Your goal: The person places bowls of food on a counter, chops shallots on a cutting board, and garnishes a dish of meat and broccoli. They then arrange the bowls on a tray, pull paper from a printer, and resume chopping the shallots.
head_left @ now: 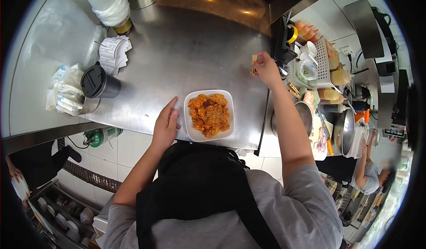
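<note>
Food (209, 115), orange and fried, fills the white plate (191, 136). Left hand (166, 125) lies open beside it; right hand (267, 68) fingers pinch a small tan piece (254, 65).

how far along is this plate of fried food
Done: orange fried pieces are piled on the white plate on the steel counter. In hand: the left hand lies at the plate's edge; the right hand pinches a small tan item. Left: that item has not reached the plate.
</note>
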